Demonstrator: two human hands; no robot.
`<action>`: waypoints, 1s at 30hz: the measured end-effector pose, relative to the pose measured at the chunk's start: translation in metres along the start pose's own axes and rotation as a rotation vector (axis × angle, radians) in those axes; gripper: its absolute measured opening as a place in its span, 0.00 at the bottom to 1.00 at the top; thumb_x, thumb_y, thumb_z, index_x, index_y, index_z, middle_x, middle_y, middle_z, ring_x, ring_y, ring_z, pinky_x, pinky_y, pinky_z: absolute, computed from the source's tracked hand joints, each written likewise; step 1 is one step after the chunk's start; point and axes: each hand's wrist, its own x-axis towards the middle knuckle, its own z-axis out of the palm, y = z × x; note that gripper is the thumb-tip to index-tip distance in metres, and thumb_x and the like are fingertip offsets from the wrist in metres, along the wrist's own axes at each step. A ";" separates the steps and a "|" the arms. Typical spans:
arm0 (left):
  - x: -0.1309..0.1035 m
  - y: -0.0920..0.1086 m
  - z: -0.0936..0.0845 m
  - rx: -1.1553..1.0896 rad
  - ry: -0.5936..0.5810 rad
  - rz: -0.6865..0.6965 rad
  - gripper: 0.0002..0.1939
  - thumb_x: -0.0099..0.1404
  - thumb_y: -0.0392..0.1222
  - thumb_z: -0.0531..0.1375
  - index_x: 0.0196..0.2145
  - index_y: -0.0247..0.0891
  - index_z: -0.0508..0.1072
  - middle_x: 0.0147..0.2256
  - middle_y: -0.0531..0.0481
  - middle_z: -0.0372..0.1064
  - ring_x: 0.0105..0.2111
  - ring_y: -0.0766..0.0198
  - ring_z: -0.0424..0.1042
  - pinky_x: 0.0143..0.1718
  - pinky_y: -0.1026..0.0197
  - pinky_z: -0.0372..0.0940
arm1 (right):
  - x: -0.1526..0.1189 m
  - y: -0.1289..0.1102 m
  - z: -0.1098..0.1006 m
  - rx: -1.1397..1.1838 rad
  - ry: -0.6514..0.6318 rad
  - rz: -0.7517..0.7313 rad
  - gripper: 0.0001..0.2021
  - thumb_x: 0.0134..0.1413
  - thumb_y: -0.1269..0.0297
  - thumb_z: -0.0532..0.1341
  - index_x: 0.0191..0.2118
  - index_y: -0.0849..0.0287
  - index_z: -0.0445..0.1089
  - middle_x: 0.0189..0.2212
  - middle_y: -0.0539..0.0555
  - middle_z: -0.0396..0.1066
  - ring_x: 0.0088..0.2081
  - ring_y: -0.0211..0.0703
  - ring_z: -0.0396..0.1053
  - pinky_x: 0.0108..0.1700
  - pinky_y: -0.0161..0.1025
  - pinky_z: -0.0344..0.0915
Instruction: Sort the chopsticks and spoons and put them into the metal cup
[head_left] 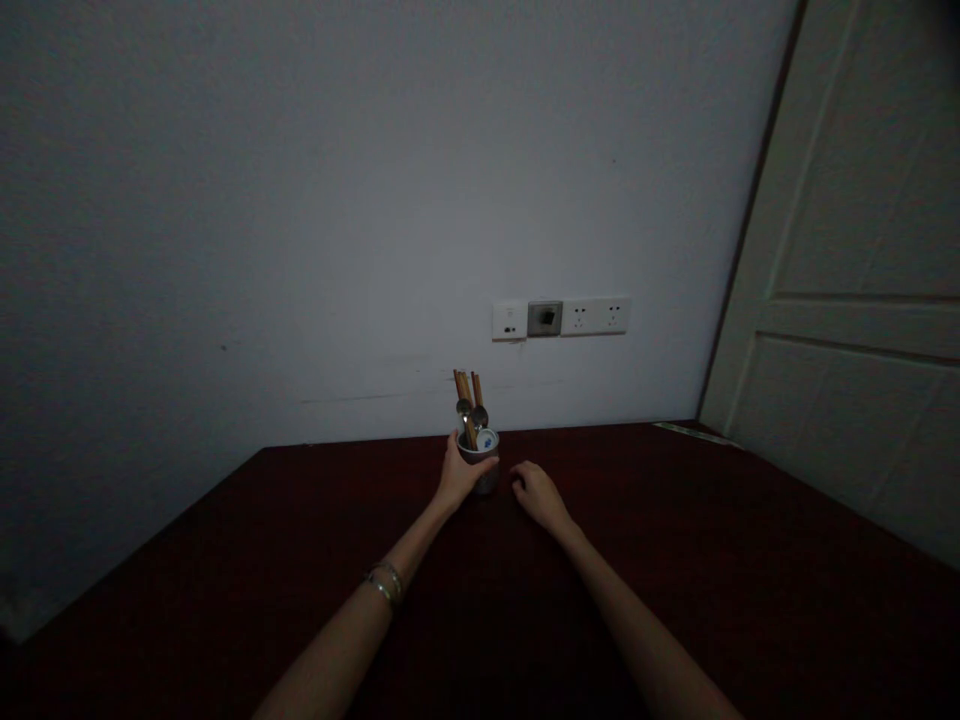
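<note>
My left hand (pixel 457 478) is wrapped round a greyish cup (pixel 487 482) that stands on the dark red table near the wall; the thumb lies across its front. Out of the cup rise several wooden chopsticks (pixel 461 386). Metal spoons (pixel 480 415) lean among them with their bowls up. A white piece with a blue pattern (pixel 487 440), perhaps a ceramic spoon, shows at the rim. Just right of the cup and apart from it, my right hand (pixel 537 494) rests on the table, fingers loosely curled in, with nothing visible in them.
The table (pixel 495 620) is dark red and runs up to a pale wall (pixel 360 250). White sockets and a grey switch plate (pixel 545 319) sit on the wall above the cup. At the right stands a panelled door (pixel 862 330), with a thin flat strip (pixel 697 433) near the table's back corner.
</note>
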 end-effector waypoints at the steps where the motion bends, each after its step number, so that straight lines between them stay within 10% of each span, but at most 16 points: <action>1: 0.000 0.000 0.000 -0.004 -0.003 0.007 0.49 0.37 0.46 0.70 0.54 0.31 0.53 0.52 0.33 0.57 0.53 0.51 0.57 0.53 0.53 0.51 | 0.000 0.000 0.000 0.002 0.004 -0.003 0.14 0.49 0.75 0.51 0.39 0.62 0.69 0.38 0.57 0.68 0.43 0.41 0.64 0.47 0.35 0.57; 19: 0.003 0.003 -0.012 -0.062 0.024 0.005 0.31 0.41 0.46 0.68 0.43 0.34 0.64 0.42 0.41 0.68 0.42 0.57 0.67 0.44 0.57 0.60 | 0.000 0.002 0.001 0.011 0.005 0.004 0.14 0.48 0.75 0.51 0.39 0.62 0.69 0.39 0.57 0.68 0.44 0.41 0.64 0.47 0.35 0.58; 24: 0.011 0.008 -0.051 -0.071 0.044 0.062 0.31 0.43 0.46 0.68 0.44 0.34 0.64 0.43 0.41 0.67 0.43 0.58 0.67 0.45 0.57 0.60 | 0.000 0.005 0.001 -0.001 0.006 -0.016 0.14 0.48 0.76 0.51 0.39 0.63 0.69 0.39 0.57 0.68 0.43 0.42 0.64 0.49 0.35 0.57; 30: 0.016 0.014 -0.137 0.005 0.116 0.054 0.33 0.41 0.46 0.69 0.44 0.34 0.65 0.43 0.40 0.68 0.43 0.57 0.67 0.45 0.57 0.59 | 0.001 0.010 0.005 -0.016 -0.013 -0.026 0.14 0.48 0.74 0.51 0.39 0.63 0.70 0.39 0.58 0.69 0.43 0.43 0.65 0.49 0.38 0.58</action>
